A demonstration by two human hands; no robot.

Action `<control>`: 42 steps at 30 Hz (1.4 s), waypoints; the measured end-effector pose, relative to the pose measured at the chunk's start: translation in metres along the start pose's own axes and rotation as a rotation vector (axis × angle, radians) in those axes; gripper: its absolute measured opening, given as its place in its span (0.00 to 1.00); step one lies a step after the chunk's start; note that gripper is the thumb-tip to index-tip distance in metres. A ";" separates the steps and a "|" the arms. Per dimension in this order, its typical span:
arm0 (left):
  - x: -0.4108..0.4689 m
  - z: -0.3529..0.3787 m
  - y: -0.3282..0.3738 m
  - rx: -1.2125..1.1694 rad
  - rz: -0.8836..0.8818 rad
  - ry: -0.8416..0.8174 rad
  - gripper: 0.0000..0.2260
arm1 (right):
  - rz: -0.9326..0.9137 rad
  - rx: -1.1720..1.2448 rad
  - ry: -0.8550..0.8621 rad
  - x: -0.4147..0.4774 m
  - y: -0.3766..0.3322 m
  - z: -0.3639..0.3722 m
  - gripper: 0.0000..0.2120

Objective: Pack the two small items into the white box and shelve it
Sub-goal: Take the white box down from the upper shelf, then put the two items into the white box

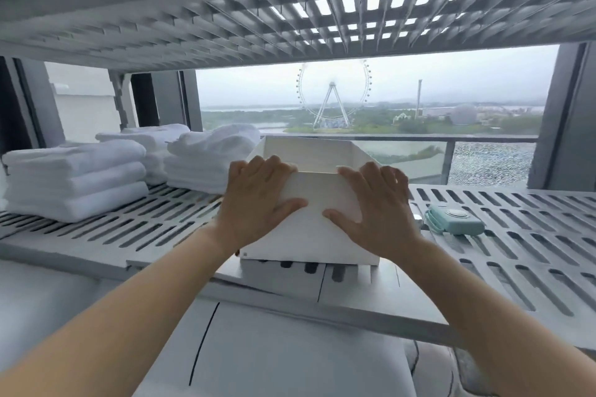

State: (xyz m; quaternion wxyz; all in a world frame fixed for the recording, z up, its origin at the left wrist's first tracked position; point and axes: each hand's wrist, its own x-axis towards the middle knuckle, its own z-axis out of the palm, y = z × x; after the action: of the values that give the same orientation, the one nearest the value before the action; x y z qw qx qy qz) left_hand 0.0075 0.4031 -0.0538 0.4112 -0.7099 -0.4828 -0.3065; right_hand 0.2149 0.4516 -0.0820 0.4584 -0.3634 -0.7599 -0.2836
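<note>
The open-topped white box (309, 235) rests on the slotted grey shelf (516, 255), its near end at the shelf's front edge. My left hand (258, 200) presses flat on the box's near left corner, fingers over the rim and thumb on the front wall. My right hand (377, 203) lies the same way on the near right corner. The inside of the box is hidden from this angle, so no small items show in it.
Stacks of folded white towels (77, 180) fill the shelf's left side, one stack (206, 161) close to the box's far left corner. A small teal device (453, 219) lies just right of the box. Another slotted shelf (258, 10) hangs low overhead. A window is behind.
</note>
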 end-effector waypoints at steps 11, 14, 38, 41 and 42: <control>0.020 0.034 0.011 -0.025 0.037 -0.013 0.20 | 0.025 0.083 0.023 0.008 0.034 0.018 0.32; 0.026 0.033 0.022 -0.034 0.042 -0.026 0.19 | 0.017 0.087 0.009 0.008 0.045 0.012 0.32; 0.059 0.036 0.110 -0.105 -0.257 0.021 0.23 | -0.115 0.429 -0.144 -0.001 0.164 -0.041 0.16; 0.069 0.040 0.136 -0.132 -0.192 -0.022 0.22 | -0.145 0.407 -0.174 -0.008 0.182 -0.044 0.16; 0.074 0.042 0.145 -0.135 -0.164 -0.037 0.23 | -0.149 0.401 -0.178 -0.010 0.188 -0.045 0.16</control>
State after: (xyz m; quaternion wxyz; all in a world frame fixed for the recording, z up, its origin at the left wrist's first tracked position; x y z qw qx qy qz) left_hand 0.1708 0.4436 -0.0544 0.3269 -0.6995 -0.5251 -0.3579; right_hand 0.3931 0.5226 -0.0540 0.4306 -0.2313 -0.8631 -0.1267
